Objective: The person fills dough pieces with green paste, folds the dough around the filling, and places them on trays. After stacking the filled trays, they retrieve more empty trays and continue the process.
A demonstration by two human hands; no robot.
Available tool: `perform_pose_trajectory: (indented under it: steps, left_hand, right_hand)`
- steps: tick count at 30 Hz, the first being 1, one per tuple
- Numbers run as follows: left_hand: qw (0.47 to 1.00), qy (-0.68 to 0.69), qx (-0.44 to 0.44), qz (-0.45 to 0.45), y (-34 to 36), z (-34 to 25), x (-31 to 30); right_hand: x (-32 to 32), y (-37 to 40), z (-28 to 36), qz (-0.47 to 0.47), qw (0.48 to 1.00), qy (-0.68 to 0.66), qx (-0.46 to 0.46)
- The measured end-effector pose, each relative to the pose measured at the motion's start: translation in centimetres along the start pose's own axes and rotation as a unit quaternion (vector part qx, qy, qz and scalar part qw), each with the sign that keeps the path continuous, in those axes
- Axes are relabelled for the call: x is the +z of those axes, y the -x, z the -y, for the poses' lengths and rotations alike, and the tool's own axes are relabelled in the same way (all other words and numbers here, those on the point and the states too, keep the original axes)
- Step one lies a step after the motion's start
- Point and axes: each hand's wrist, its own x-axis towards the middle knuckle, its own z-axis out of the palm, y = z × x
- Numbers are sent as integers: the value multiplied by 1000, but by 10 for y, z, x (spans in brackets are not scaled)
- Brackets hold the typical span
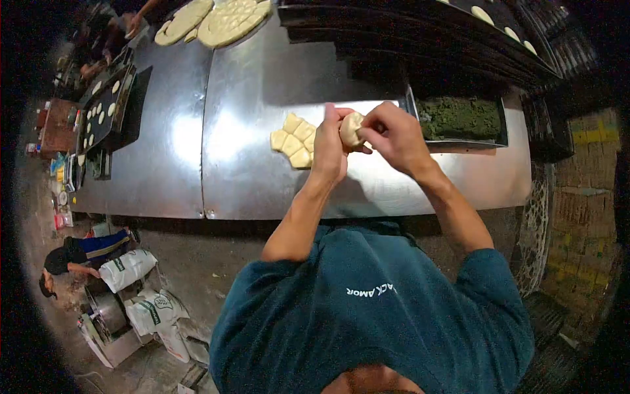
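A pale ball of dough (352, 130) rests in my left hand (330, 143), whose fingers curl round it from below. My right hand (394, 134) pinches the edge of the same ball with thumb and fingertips. Both hands are raised over the steel table (262, 187). Just left of them lies a cluster of cut dough pieces (293, 142), partly covered by my left hand. To the right stands a metal tray of crumbly green filling (462, 118). Whether any filling is inside the ball cannot be seen.
Two large dough rounds (233, 23) lie at the table's far side. Dark stacked trays (420, 39) stand at the back right, with dough pieces on top. Another tray of dough pieces (98, 115) is at far left, near another person's hand. A person (65, 257) bends by white sacks (128, 269).
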Motion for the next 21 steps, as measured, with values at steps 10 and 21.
perform_pose_trajectory:
  steps: [10, 21]
  left_hand:
    - [993, -75, 85, -31, 26, 32, -54]
    - [886, -455, 90, 21, 4, 36, -155]
  right_hand:
    - [61, 42, 50, -14, 976, 183, -114]
    - [53, 178, -63, 211, 918, 333, 48]
